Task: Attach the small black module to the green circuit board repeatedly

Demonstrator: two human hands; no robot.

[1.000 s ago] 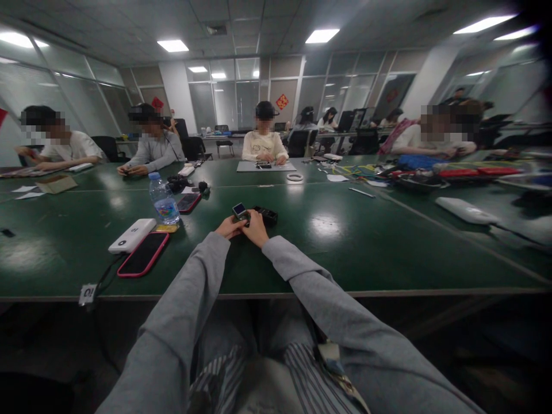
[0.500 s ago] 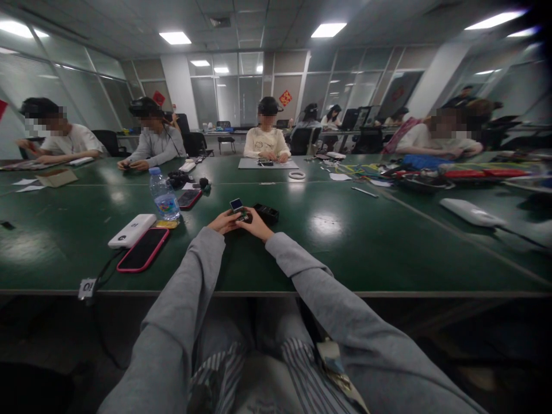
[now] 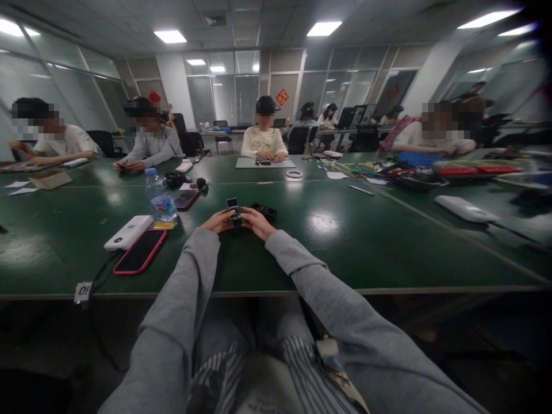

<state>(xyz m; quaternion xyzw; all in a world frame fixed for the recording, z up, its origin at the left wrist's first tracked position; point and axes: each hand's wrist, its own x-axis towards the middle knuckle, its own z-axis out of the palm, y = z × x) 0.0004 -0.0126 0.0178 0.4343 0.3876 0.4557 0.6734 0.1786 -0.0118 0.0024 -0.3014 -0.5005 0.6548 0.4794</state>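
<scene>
Between my two hands is a small electronic circuit board with a little screen (image 3: 232, 203) standing up at its far end. My left hand (image 3: 218, 221) grips its left side, fingers closed on the edge. On the other side, my right hand (image 3: 257, 222) holds the right edge with thumb and fingers. The details of the board are too small to make out. Just behind my right hand, a black box-like case (image 3: 264, 211) lies on the green table (image 3: 345, 253).
To the left lie a pink-cased phone (image 3: 141, 252), a white power bank (image 3: 128, 232) with a cable, a water bottle (image 3: 161, 195) and another phone (image 3: 187, 199). A roll of tape (image 3: 294, 174) and a pen (image 3: 361, 190) lie farther off. Several people sit across the table.
The board has turned and shifted slightly left, with its screen now more upright. My hands have moved apart to its two sides. The whole view has shifted a little.
</scene>
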